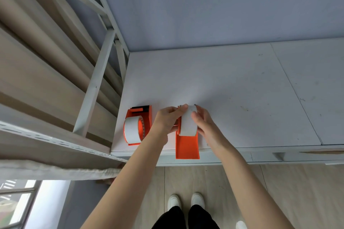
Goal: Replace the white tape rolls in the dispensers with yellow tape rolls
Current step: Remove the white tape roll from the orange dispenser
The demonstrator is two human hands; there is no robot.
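Two orange tape dispensers lie near the front left corner of a white table [232, 83]. The left dispenser [147, 117] holds a white tape roll [131, 130] and nobody touches it. The right dispenser [187, 147] has its handle hanging over the table's front edge. A second white tape roll [188, 125] sits on this dispenser. My left hand [167, 120] pinches the roll's far end from the left. My right hand [203, 121] holds the roll's right side. No yellow tape rolls are in view.
A metal shelf frame [93, 87] with wooden boards stands close on the left, reaching the table's left edge. A wall rises behind the table. My white shoes [184, 201] stand on the wood floor below the table's front edge.
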